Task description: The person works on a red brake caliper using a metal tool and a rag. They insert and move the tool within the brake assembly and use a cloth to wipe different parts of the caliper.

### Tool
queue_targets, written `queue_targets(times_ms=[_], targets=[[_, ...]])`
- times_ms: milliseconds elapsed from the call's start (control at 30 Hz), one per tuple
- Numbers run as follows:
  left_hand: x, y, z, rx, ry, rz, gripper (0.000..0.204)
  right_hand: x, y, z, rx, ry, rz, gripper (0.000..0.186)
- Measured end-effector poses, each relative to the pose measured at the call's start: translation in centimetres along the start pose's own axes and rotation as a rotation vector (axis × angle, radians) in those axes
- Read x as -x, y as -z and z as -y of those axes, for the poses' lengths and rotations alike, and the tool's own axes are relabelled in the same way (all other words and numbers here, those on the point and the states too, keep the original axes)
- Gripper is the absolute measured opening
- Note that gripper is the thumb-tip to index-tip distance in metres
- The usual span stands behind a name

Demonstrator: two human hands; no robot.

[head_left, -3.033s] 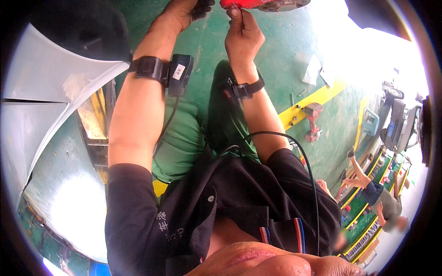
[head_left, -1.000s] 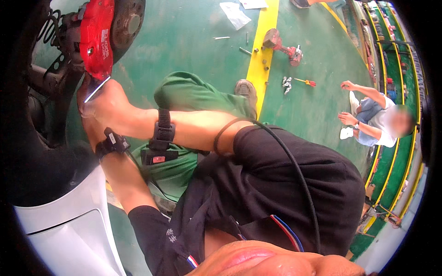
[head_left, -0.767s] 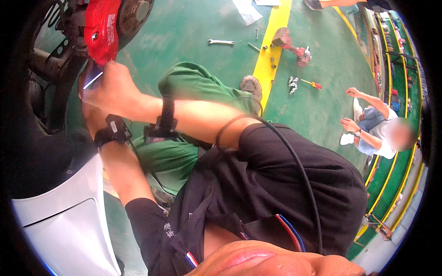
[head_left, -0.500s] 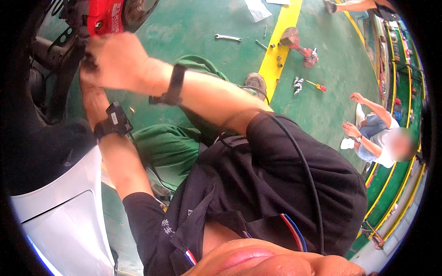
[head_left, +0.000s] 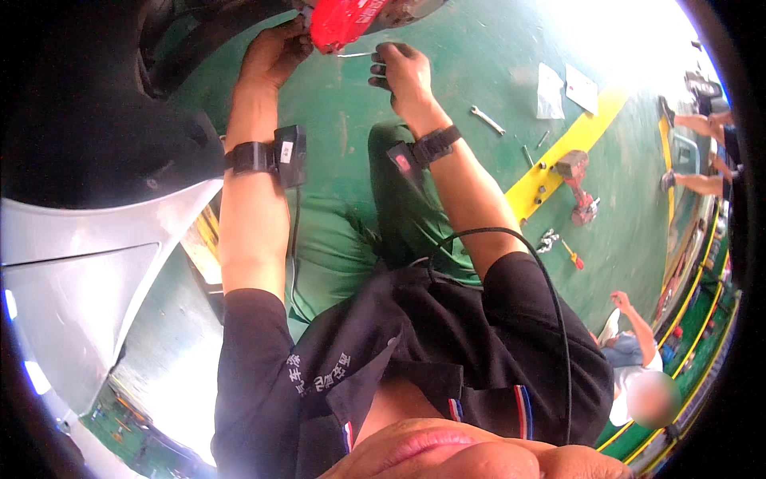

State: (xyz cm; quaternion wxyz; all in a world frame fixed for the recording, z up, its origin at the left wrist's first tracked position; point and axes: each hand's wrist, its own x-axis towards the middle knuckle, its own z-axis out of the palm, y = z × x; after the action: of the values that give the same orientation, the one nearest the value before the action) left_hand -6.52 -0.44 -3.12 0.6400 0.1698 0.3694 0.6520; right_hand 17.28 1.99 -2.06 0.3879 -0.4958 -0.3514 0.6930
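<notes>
Our right hand (head_left: 407, 76) pinches a thin bright rod (head_left: 356, 55), its tip just beside the lower end of the red caliper (head_left: 339, 24), and our left hand (head_left: 274, 54) is at the caliper's left side, fingers curled; whether it grips, we can't tell. That caliper, next to the brake disc (head_left: 403, 11), looks heavy and stiff, perhaps slick: we'd take it by its 2 ends. The rod looks light and rigid, best pinched well back from the tip. Below us, the green floor (head_left: 463, 176) looks hard and smooth; left of the yellow stripe (head_left: 574, 140) lies a wrench (head_left: 487, 120), and a red power tool (head_left: 579, 188) sits by its right edge.
</notes>
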Motion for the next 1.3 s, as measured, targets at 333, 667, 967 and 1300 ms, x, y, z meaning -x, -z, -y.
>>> queue_targets(times_ms=[333, 667, 967, 1300], targets=[[-0.6, 1.0, -0.1, -0.050, 0.044, 0.243, 0.021, 1.9, -1.9, -4.6, 0.923, 0.826, -0.171, 0.018], [-0.3, -1.8, -0.4, -0.097, 0.040, 0.011, 0.010, 4.5, -5.3, -6.3, 0.859, 0.681, 0.315, 0.026], [-0.4, 0.2, -0.9, -0.172, 0.075, 0.243, 0.013, 7.2, -7.3, -2.1, 0.659, 0.205, 0.397, 0.037], [1.2, -2.1, -0.4, -0.193, -0.039, -0.023, 0.012, 6.5, -7.6, -2.4, 0.644, 0.201, 0.350, 0.032]])
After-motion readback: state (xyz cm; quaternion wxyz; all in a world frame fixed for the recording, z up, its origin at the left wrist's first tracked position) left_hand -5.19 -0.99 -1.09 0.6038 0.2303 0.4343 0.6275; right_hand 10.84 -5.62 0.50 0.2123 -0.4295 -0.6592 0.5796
